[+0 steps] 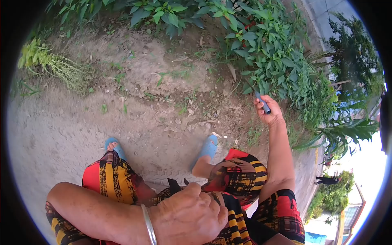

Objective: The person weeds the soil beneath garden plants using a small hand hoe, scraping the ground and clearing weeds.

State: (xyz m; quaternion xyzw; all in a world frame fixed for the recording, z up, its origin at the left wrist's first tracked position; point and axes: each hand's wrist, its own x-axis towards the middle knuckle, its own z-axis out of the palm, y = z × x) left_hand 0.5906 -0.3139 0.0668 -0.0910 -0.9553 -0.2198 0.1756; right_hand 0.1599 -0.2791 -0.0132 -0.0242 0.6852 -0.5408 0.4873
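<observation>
My right hand [268,109] is closed around the blue-grey handle of a hand tool [262,103], held out at the edge of the leafy green plants [269,53]. A thin dark blade or shaft runs from the handle up and left toward the leaves; its exact kind is hard to tell. My left hand [190,216], with a silver bangle [148,224] on the wrist, lies across my lap near the patterned clothing [110,179]. Its fingers are curled inward, and whatever they may hold is hidden.
Bare soil [134,98] with small weeds spreads before my feet in blue slippers [206,149]. A pale green uprooted-looking plant [61,65] lies at the left. Farther right are a dark leafy shrub [353,53], a person in dark clothes [326,180] and a building.
</observation>
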